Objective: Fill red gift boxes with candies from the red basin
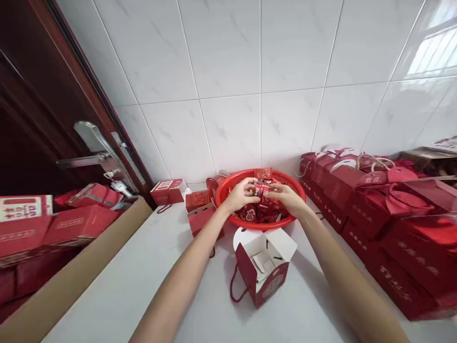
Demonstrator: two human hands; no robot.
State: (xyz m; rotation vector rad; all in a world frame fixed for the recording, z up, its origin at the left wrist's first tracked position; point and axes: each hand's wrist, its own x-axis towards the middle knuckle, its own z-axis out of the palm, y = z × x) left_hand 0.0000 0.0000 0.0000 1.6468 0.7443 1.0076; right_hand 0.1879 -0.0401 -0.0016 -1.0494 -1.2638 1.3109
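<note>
Over a red plastic basket [228,182] filled with red-wrapped sweets [249,213], my two hands meet near the middle. My left hand [243,194] is closed on small wrapped sweets [260,190], its fingers on their left side. From the right, the fingers of my right hand [285,196] close on the same small bunch. Just in front of the basket stands a red gift box [262,281] with its white flaps spread, a cord handle hanging on its left side. Inside it I see white card and small dark slots.
Stacked red gift boxes [396,247] line the right side. A cardboard carton [117,233] of red boxes stands at the left, beside a dark door with a metal handle [103,150]. More red boxes [167,191] sit left of the basket, against the tiled wall [232,128].
</note>
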